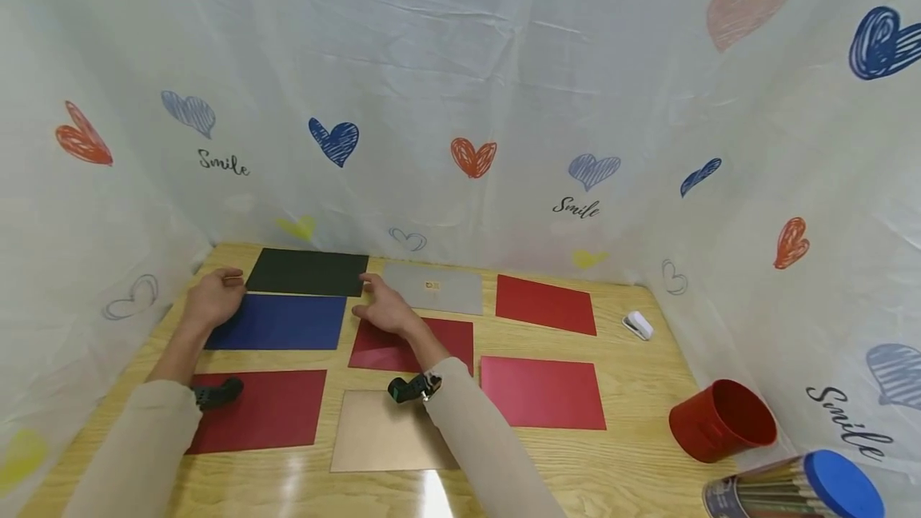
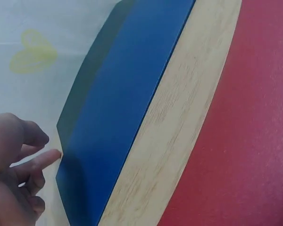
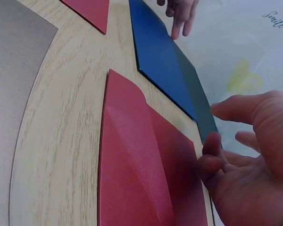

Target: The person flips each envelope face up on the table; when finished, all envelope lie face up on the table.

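Note:
A dark green, nearly black envelope (image 1: 308, 272) lies flat at the back left of the table, just behind a blue envelope (image 1: 288, 322). My left hand (image 1: 216, 296) is at their left ends; in the left wrist view a fingertip (image 2: 56, 155) touches the edge where the two meet. At the dark envelope's right end is my right hand (image 1: 388, 308), thumb and fingers apart, with nothing visible between them. Beneath that hand lies a dark red envelope (image 1: 446, 338), whose flap shows in the right wrist view.
Other envelopes lie around: grey (image 1: 460, 286) with a small gold mark, bright red (image 1: 545, 304), pink-red (image 1: 543, 392), beige (image 1: 367, 430) and crimson (image 1: 288, 406). To the right are a white stapler-like object (image 1: 638, 325), a red cup (image 1: 698, 426) and a blue-lidded tube of pencils (image 1: 777, 490).

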`<state>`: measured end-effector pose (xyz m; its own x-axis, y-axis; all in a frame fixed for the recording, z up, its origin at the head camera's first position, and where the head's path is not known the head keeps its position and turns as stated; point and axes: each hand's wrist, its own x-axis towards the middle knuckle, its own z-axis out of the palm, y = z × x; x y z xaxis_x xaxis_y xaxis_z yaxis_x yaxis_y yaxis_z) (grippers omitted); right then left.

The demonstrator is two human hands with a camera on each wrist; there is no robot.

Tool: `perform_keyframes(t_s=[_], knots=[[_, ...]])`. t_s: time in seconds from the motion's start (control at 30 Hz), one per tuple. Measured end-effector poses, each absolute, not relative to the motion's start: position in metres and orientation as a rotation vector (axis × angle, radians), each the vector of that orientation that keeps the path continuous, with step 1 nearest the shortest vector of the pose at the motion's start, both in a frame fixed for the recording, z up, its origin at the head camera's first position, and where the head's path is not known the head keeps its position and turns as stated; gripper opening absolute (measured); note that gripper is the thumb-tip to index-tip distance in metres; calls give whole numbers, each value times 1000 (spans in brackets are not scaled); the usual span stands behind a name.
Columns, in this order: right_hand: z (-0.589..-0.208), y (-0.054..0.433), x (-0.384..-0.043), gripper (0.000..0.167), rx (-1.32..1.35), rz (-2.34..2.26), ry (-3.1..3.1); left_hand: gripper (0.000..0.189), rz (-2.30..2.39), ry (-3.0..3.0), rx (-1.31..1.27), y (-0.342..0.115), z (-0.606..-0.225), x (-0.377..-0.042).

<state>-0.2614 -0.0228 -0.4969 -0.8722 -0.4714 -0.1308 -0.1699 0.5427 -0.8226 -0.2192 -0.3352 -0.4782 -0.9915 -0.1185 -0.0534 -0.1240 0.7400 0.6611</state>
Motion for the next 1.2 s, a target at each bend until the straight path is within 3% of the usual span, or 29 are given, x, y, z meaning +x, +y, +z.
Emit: perform_keyframes(t_s=[0.6,1.2], knots=[[-502,-21,-267,70,-481,-1534,2122,52,1540,2756,-343,-336,-485,-225],[-501,-11,-270,53,-521,-1528,2233,38,1440,3001,-284,-334,-480,-218]])
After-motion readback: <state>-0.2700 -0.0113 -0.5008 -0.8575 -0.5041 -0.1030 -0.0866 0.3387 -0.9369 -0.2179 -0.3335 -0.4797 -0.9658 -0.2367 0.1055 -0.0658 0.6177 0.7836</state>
